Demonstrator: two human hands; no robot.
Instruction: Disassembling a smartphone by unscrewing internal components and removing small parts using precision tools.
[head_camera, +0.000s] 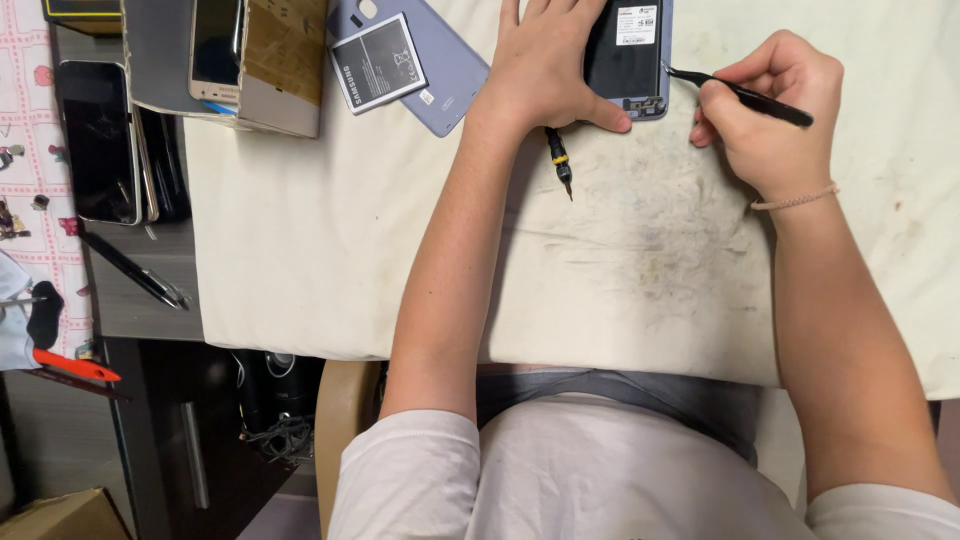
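An opened dark phone (627, 55) lies back-up on a stained white cloth (330, 250). My left hand (545, 65) rests flat on the phone's left side, thumb along its lower edge. My right hand (775, 105) grips black tweezers (735, 92), whose tip touches the phone's right edge. A small screwdriver (558, 160) with a yellow band lies on the cloth just below my left hand. The phone's grey-blue back cover (445, 70) lies to the left, with a flat grey battery (378, 62) on top of it.
A gold phone (215, 50) sits in a cardboard box (285, 65) at the upper left. A black phone (97, 140) and a black pen (135, 270) lie on the grey desk at left. An orange-handled tool (70, 366) lies at the far left edge.
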